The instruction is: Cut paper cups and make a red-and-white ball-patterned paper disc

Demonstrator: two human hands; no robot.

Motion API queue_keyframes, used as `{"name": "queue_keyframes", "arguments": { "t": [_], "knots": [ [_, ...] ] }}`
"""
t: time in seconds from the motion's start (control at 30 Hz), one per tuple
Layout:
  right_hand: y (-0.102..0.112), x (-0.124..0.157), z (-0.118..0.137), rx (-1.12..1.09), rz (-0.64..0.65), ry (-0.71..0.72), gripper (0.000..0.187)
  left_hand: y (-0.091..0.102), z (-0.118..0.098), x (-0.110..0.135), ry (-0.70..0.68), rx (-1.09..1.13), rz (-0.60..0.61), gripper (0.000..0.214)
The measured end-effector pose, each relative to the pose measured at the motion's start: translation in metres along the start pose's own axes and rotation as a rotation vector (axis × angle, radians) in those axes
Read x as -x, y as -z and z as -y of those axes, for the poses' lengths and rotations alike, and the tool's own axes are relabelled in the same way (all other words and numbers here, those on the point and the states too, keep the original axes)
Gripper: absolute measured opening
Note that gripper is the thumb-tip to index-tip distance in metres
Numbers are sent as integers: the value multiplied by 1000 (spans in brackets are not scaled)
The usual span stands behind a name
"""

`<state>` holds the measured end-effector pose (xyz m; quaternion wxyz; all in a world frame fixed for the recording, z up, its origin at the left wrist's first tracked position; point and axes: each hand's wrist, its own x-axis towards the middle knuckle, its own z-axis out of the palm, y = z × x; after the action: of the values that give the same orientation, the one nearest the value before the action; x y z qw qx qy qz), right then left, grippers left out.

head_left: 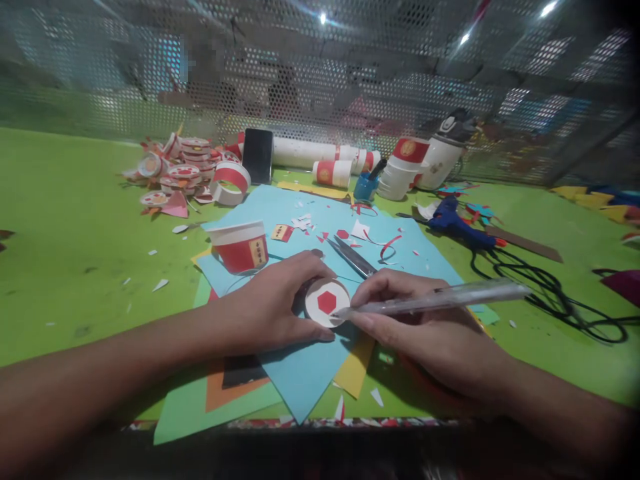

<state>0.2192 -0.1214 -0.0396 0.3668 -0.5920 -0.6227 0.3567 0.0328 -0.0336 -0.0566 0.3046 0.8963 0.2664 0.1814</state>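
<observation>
Pinching, with the left hand (273, 303), a white paper disc (316, 308) bearing a red hexagon (327, 301) at its centre: thumb pressing at the near edge, fingers curling over the far edge, grip closed around the rim. Keeping it down on a light-blue paper sheet (300, 373), roughly mid-table, between the two hands.

Gripping, with the right hand (425, 333), a clear-barrelled pen (450, 298): fingers closed tight on the barrel near the tip, tip touching the disc's right edge, barrel pointing away to the right. Resting the right palm above a yellow sheet (353, 370) peeking out from under the blue one.

Lying just beyond the disc: scissors (353, 257). Standing to the left, near the left hand: a red-and-white paper cup (240, 247). Lying well to the right on the green table (75, 253): a blue glue gun (455, 223), its black cord (550, 293) trailing toward the near right. Leaning at the back: a dark phone (258, 155), beside a heap of red-and-white discs (175, 170) and a long white tube (305, 152).
</observation>
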Motion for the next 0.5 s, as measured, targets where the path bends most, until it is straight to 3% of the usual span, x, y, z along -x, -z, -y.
{"name": "queue_keyframes", "arguments": {
  "t": [0.2,0.5],
  "knots": [
    [0,3,-5,109,-5,63,4,0,1,0,-1,-19,-10,43],
    [1,2,-6,82,47,80,8,0,1,-1,39,25,2,44]
  ]
}}
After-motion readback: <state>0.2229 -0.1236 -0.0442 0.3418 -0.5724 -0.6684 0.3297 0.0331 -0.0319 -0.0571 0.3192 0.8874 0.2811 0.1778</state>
